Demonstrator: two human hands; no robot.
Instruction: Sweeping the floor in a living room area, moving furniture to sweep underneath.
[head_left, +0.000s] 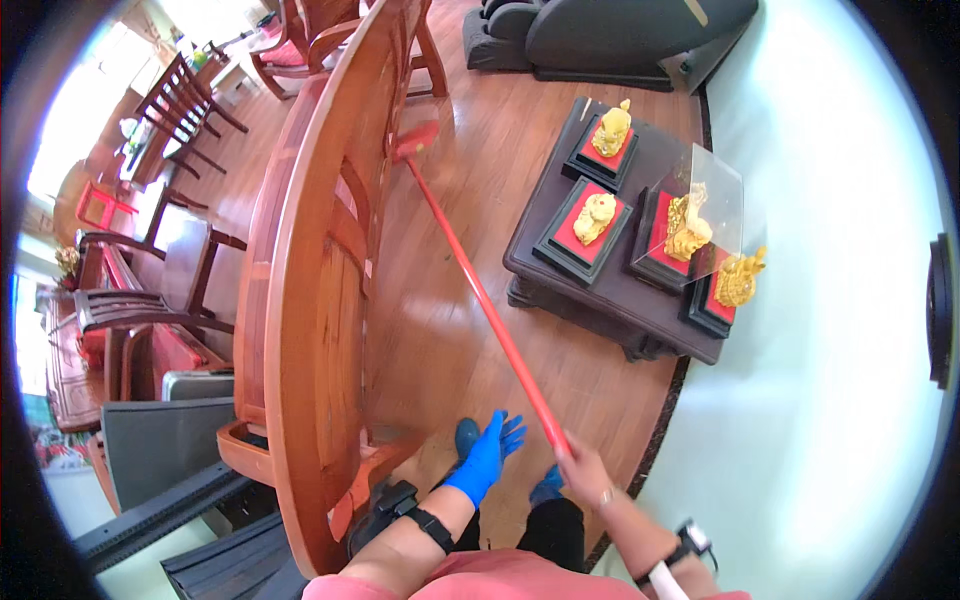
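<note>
My right hand (586, 471), bare, grips the near end of a long red pole (487, 307). At the pole's far end a blurred red head, perhaps a broom's (417, 141), rests by the floor beside the back of a wooden bench (315, 300). My left hand (487, 457), in a blue glove, is held with its fingers apart between the bench and the pole, holding nothing.
A dark low table (555, 187) on the right bears several golden figurines (598, 217) on black and red bases, one behind a clear panel (705, 217). A white wall (810, 337) runs along the right. A black massage chair (615, 37) stands ahead; wooden chairs (184, 266) stand left.
</note>
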